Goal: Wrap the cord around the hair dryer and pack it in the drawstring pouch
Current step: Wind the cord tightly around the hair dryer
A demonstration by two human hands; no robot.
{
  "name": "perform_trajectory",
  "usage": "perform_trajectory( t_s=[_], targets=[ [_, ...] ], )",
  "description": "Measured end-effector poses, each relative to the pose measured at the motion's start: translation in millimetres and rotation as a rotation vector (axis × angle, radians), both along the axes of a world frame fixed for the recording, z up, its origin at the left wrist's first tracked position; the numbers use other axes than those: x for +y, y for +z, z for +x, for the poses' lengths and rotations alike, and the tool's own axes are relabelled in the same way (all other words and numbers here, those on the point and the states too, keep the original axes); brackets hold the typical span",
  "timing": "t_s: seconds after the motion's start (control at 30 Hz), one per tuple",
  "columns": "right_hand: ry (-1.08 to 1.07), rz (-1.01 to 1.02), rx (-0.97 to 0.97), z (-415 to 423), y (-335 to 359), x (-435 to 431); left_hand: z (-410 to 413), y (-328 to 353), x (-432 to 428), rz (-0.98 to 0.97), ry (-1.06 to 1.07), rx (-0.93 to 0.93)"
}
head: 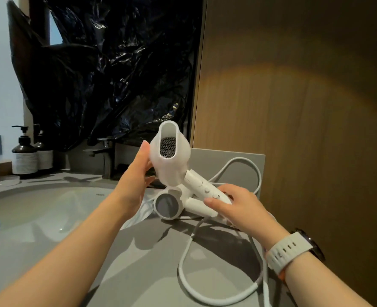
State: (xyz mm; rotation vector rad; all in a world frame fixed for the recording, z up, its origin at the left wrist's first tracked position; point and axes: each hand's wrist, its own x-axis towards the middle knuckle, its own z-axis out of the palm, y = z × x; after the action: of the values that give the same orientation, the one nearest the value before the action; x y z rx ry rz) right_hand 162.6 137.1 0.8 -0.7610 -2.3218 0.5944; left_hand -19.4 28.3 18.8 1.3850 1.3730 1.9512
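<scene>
A white hair dryer [172, 156] is held up over the counter, its nozzle and mesh grille facing me. My right hand [238, 207] grips its handle near the buttons. My left hand [134, 182] rests with straight fingers against the left side of the barrel. Its white cord [183, 260] lies in loose loops on the grey counter [152, 262] in front and arcs behind the handle. Under the dryer lies a second white dryer-like body [167, 204] with a round grey end. No pouch is in sight.
A sink basin [39, 209] is on the left, with a faucet [105, 156] behind it. Two dark pump bottles [26, 154] stand at the back left beside a small clear dish [4, 180]. Black plastic sheeting [116, 69] hangs behind; a wooden wall [293, 107] closes the right side.
</scene>
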Motion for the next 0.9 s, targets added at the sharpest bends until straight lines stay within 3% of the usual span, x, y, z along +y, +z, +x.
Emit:
perform_trajectory(
  t_s=[0.13,0.27,0.47,0.6,0.73,0.9],
  targets=[
    [0.189,-0.326,0.073,-5,7,6,-3,2,15,0.084,0.065,0.134],
    [0.244,-0.443,0.008,-11,4,18,-21,-2,23,0.047,0.182,0.264],
    [0.27,-0.453,-0.126,-9,1,19,-25,-1,23,0.061,0.162,0.308],
    [0.277,-0.476,-0.207,-4,-5,15,-17,-10,21,0.053,0.192,0.221],
    [0.252,-0.355,-0.301,-3,-6,10,-17,-23,21,-0.046,0.243,0.151],
    [0.242,-0.29,-0.259,-2,-8,8,-22,-28,17,-0.134,0.234,0.124]
  ],
)
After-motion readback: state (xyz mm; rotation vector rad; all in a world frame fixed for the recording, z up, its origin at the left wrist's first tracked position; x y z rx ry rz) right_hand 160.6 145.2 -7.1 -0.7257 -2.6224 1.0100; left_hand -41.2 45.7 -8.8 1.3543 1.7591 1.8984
